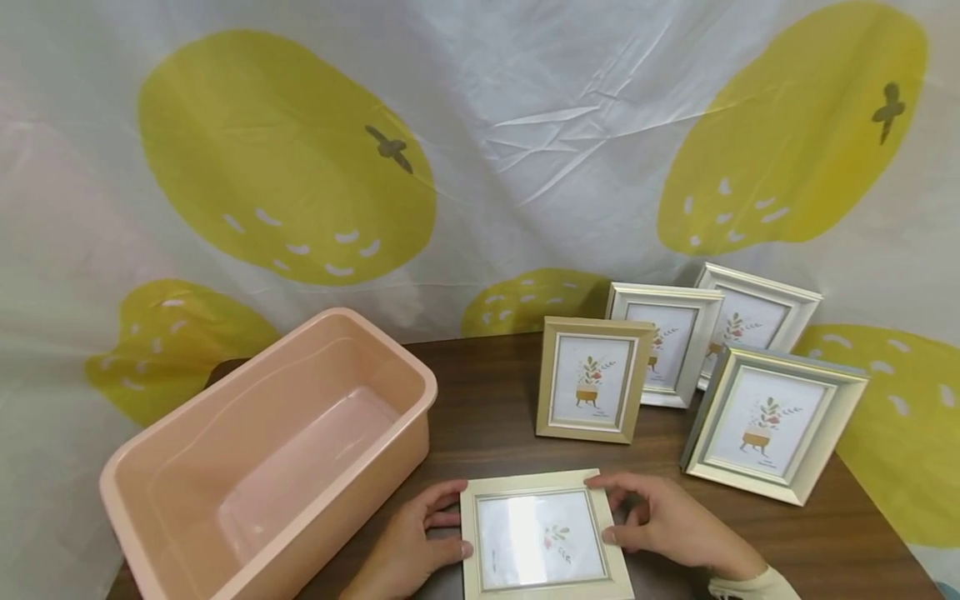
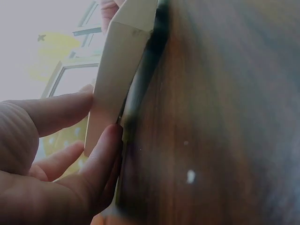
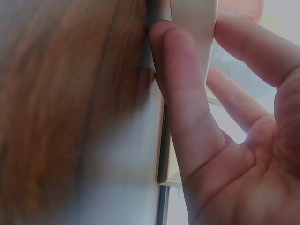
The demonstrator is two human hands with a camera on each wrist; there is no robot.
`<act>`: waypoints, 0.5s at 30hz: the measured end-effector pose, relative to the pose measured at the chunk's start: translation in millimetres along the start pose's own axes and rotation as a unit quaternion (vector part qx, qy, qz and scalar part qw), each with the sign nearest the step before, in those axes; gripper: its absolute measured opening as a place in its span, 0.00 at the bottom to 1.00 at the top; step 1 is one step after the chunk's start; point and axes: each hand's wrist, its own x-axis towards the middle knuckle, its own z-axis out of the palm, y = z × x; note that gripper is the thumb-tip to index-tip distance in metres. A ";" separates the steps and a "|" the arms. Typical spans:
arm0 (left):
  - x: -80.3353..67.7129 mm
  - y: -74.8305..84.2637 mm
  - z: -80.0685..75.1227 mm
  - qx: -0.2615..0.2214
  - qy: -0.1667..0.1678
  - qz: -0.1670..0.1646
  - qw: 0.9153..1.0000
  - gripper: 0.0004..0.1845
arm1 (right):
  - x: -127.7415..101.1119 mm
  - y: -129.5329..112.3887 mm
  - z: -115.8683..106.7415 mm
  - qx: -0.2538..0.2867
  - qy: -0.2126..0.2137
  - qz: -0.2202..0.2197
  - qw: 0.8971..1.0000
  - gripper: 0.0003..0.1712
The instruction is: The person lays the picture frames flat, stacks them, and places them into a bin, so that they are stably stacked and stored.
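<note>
Both hands on flat frame [image 1: 542, 537]: L hand [image 1: 408, 550] pinches left edge, R hand [image 1: 671, 525] pinches right edge, fingers curled; pink tub [image 1: 270, 454] to left.

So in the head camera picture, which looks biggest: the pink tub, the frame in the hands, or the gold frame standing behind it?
1. Pink tub, by far.
2. and 3. Frame in the hands and gold frame look nearly alike; the held one is nearer the camera, so unsure.

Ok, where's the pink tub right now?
In the head view the pink tub sits on the table's left side, left of the left hand and the flat frame.
</note>
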 end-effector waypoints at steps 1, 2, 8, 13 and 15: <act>-0.2 0.4 0.3 0.013 0.005 -0.002 1.000 0.39 | -0.2 0.0 0.1 -0.002 0.002 -0.003 1.000 0.31; -0.5 0.9 0.7 0.027 0.012 -0.006 1.000 0.39 | -0.4 0.0 0.1 -0.004 0.004 -0.005 1.000 0.31; -2.0 2.3 2.3 0.071 0.044 -0.029 0.996 0.39 | -0.1 0.7 -0.3 -0.016 0.005 0.002 1.000 0.33; -1.7 3.2 2.7 0.064 0.045 -0.034 0.996 0.41 | 0.3 0.5 -1.7 -0.015 0.003 0.029 0.999 0.34; -1.9 3.7 2.8 0.068 0.046 -0.031 0.996 0.41 | 0.2 1.2 -1.7 -0.012 0.002 0.036 0.999 0.34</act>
